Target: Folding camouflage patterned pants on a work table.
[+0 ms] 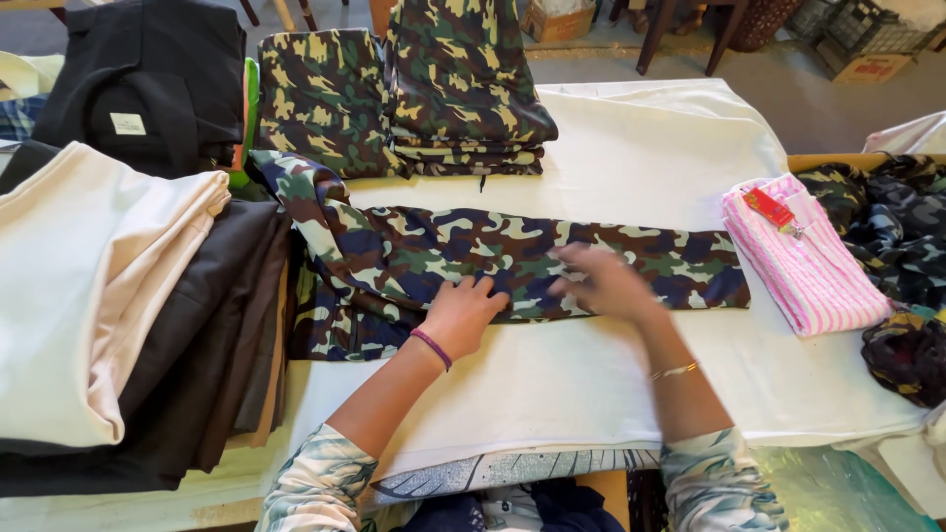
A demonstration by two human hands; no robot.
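We press the left hand (461, 313) flat, fingers apart, on the camouflage garment (512, 258) at frame centre, pinning its fold to the white surface (631, 163); the right hand (603, 281) is blurred; its grip cannot be told.

Landmark: camouflage trousers (512, 261) laid across the white table cover (641, 148).
- Behind them, right: bare cover, open.
- Behind, left: folded camouflage stack (463, 89) blocks.
- Left: pile of dark and cream cloth (128, 296) crowds in.
- Right: pink striped bundle (803, 256) just beside.
- In front: bare strip.
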